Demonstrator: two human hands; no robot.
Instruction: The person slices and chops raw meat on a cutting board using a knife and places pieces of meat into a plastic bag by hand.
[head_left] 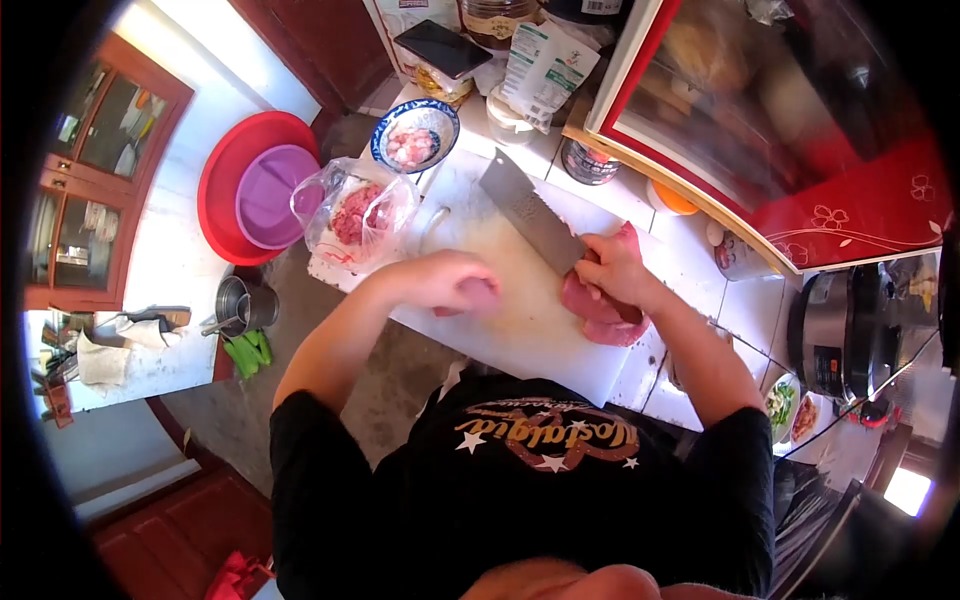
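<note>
My right hand [612, 270] is wrapped round the handle of a cleaver [530, 212], its broad blade pointing away to the upper left. Under and beside that hand lies a large pink chunk of raw meat [605, 318] on the white cutting board [500, 345]. Over the board's left side, my left hand [455, 280] is closed round a smaller piece of meat [480, 293], slightly blurred. Just beyond it stands an open clear plastic bag [335, 240] with cut meat inside. A blue-patterned bowl [447, 110] holding pale pink pieces sits behind the bag.
Jars, packets and a dark phone [441, 49] crowd the counter's back. A red-framed cabinet [840, 225] borders the right side, near a rice cooker [845, 335]. At left are red and purple basins [275, 195], a metal pot [245, 305] and green vegetables [247, 352].
</note>
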